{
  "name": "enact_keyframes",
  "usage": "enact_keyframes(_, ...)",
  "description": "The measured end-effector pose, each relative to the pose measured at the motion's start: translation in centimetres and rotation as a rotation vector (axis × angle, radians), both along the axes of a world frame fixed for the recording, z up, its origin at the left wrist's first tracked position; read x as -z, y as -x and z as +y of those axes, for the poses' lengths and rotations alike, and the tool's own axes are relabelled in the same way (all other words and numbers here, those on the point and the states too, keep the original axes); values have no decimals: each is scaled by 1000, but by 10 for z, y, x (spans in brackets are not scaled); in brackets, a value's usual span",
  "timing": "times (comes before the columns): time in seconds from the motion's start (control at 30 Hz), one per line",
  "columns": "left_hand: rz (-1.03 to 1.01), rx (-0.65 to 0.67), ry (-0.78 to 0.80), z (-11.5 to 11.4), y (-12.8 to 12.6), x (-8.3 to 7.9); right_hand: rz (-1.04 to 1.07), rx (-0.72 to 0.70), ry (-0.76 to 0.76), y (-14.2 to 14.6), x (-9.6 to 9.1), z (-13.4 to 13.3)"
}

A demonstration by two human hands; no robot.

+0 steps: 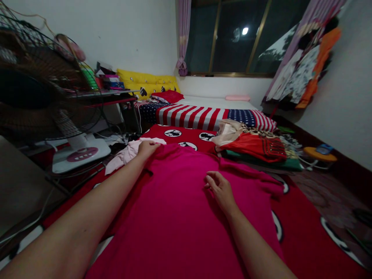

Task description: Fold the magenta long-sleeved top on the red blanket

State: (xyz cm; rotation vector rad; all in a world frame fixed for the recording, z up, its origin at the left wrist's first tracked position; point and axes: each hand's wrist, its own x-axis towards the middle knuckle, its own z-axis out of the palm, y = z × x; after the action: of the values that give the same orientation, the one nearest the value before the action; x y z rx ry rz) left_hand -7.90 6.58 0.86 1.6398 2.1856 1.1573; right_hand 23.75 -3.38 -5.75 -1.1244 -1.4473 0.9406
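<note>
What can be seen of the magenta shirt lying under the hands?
The magenta shirt is plain, soft-looking cloth with no visible print, spread nearly flat on a red blanket with round black-and-white prints, a sleeve-like flap reaching right. The left hand presses on its far edge beside a pale pink cloth; the right hand rests on it, fingers curled. Its near end runs out of view.

Left hand (147, 150) reaches forward, right hand (221, 190) lies loosely curled.
</note>
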Motion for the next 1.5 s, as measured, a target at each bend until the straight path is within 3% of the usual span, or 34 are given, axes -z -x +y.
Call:
enact_keyframes(0.13,-42,-105,-85,9,18,2,-2,-14,-11,0,1,1)
enact_keyframes(0.27,-40,-130,-104,9,32,9,-42,-32,-37,-1,4,3)
enact_keyframes(0.4,24,-125,-151,8,25,6,-60,-43,-50,-1,4,2)
enact_keyframes(0.47,137,-43,-221,6,10,2,-55,-47,-46,-1,5,2)
enact_keyframes(0.53,314,163,-217,3,-12,3,-58,-47,-41,-1,4,2)
enact_keyframes(0.6,489,403,-79,1,-33,9,-68,-43,-39,-1,3,1)
enact_keyframes(0.67,577,536,84,0,-48,20,-66,-44,-34,-1,2,0)
enact_keyframes(0.83,621,530,296,11,-53,41,-33,-66,-11,-1,-2,-2)
enact_keyframes(1.0,630,569,369,10,-49,31,-10,-67,2,-2,-3,-2)
enact_keyframes(1.13,586,633,238,-28,-34,25,11,-85,-1,-3,-2,-2)
enact_keyframes(1.27,462,650,54,-97,-4,18,47,-85,9,-2,-1,-1)
enact_keyframes(1.4,370,446,181,-164,26,11,45,-80,15,-1,0,-1)
enact_keyframes(1.5,240,359,330,-198,38,12,26,-75,10,-1,1,0)
